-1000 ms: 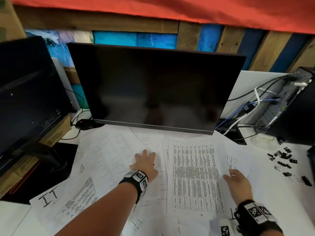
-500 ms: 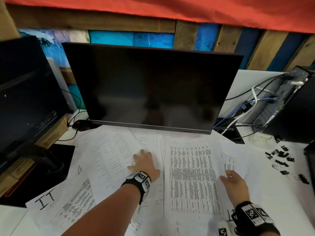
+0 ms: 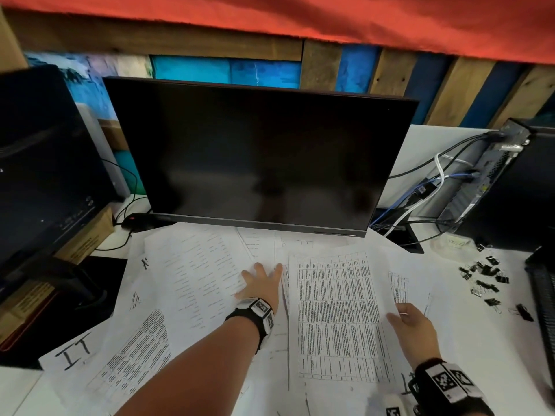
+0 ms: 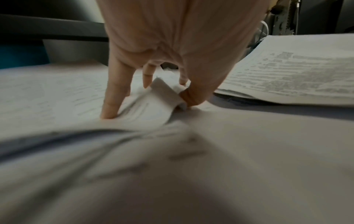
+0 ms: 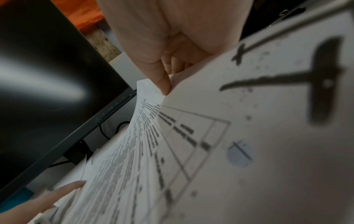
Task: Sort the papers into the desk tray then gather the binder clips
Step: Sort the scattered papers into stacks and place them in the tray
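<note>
On the white table (image 3: 468,355) in head view, loose papers (image 3: 192,274) lie spread in front of a dark monitor (image 3: 258,157); left hand (image 3: 259,285) rests on them w/ fingers spread, right hand (image 3: 413,328) holds the edge of a printed table sheet (image 3: 339,319), binder clips (image 3: 483,276) scattered well to the right. Left wrist cam: fingers (image 4: 113,94) press down, thumb curling up a paper's edge (image 4: 164,94). Right wrist cam: thumb and fingers (image 5: 162,75) pinch the sheet's edge (image 5: 191,128), lifted & tilted.
</note>
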The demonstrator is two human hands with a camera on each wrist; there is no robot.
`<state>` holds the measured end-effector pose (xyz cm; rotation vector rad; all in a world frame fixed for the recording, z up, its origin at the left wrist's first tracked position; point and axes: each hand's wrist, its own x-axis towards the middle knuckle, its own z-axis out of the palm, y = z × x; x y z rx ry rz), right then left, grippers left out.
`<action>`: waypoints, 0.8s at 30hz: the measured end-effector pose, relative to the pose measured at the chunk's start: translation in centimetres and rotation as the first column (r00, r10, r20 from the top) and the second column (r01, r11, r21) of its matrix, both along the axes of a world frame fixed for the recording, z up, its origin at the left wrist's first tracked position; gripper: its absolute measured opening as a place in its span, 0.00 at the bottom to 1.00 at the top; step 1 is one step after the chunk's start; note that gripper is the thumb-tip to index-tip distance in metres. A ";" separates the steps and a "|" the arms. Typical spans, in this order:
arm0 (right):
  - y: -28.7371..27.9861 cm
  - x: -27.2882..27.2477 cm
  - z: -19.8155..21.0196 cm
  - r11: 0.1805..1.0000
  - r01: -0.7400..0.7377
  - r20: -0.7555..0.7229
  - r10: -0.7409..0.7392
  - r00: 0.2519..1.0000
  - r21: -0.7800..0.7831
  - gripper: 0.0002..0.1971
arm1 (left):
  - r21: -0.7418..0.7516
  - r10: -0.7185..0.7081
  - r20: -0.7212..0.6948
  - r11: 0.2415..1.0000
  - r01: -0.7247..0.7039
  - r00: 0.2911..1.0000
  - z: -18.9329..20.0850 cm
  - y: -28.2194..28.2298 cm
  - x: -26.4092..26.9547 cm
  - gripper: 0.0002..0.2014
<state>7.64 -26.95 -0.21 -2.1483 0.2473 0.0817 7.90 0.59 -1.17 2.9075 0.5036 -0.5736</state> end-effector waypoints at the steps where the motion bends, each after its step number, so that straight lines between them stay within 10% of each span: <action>1: 0.0 0.0 0.1 1.000 0.000 0.006 0.000 1.000 0.004 0.02 | 0.003 -0.019 0.020 1.000 0.019 1.000 0.1 0.4 0.0 0.41; 19: 2.7 -0.7 0.0 0.986 -0.080 -0.118 0.098 0.988 0.149 0.30 | 0.000 0.103 0.043 0.995 -0.103 0.994 0.0 1.7 -1.5 0.15; 24: 4.2 -0.7 0.4 0.975 -0.123 0.002 0.126 0.992 -0.183 0.26 | -0.251 0.171 0.201 0.961 -0.118 0.965 0.8 3.2 -2.7 0.16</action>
